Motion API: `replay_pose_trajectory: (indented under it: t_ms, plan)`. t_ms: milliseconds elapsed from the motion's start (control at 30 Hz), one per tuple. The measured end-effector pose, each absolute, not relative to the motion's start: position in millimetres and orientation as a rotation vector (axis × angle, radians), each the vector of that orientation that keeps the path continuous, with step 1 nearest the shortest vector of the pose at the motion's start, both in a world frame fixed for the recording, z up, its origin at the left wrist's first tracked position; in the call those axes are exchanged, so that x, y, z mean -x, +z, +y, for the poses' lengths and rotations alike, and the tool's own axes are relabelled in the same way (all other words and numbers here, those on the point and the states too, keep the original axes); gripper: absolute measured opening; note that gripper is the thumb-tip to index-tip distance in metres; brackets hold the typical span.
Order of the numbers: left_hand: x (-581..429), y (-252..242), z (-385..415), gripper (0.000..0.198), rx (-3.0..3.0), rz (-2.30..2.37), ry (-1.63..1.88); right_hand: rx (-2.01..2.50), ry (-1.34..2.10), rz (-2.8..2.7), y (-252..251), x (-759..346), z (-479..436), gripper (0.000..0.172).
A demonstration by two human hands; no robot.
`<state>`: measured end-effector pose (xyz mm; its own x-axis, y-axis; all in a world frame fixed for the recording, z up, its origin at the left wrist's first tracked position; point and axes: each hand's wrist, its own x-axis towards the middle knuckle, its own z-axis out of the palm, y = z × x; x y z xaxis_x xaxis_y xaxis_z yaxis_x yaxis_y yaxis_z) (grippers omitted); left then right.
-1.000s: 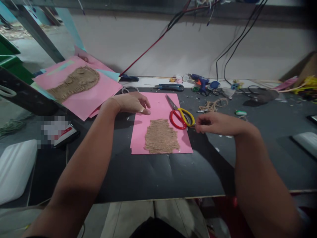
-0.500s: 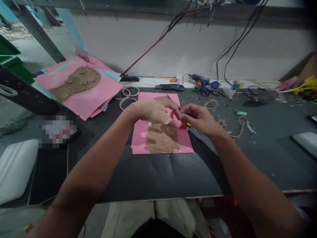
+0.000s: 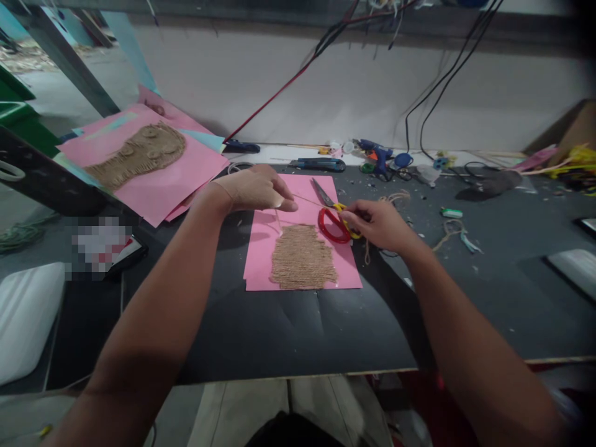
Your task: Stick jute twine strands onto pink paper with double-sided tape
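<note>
A length of twine stretches between my two hands above a pink sheet. My left hand, wrapped in a tan bandage, pinches the twine at the sheet's upper left, and a short end hangs below it. The fingers of my right hand are closed on the other part, at the sheet's right edge. Scissors with red and yellow handles lie beside and partly under the right hand. Rows of brown twine form a patch on the lower half of the sheet.
To the left, a stack of pink and blue sheets carries a larger twine piece. A utility knife and a blue glue gun lie along the back. Twine scraps are scattered on the right.
My hands have drawn apart, the left one moving leftwards, and twine now spans between them. The scissors and more of the twine patch have come into view.
</note>
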<state>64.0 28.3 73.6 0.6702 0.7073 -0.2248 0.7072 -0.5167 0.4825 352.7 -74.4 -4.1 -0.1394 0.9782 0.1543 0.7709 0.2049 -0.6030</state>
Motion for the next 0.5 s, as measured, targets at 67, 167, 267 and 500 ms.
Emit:
replay_pose_trajectory:
  t_ms: [67, 167, 267, 500]
  plan:
    - [-56.3, 73.3, 32.6, 0.042, -2.305, 1.155, 0.036, 1.708, 0.446, -2.051, -2.2, -361.9, -73.5, 0.039]
    - [-50.7, 72.9, 35.5, 0.046, -2.274, 1.239, 0.026, 1.781, 0.401, -2.093, 0.2, -369.8, -73.3, 0.033]
    - [-49.5, 74.1, 35.1, 0.046, -2.254, 1.277, 0.026, 1.802, 0.363, -2.133, 0.9, -372.4, -73.0, 0.028]
    - [-36.5, 77.6, 38.6, 0.041, -2.222, 1.344, -0.008, 1.804, 0.276, -2.098, -1.5, -383.4, -71.0, 0.022]
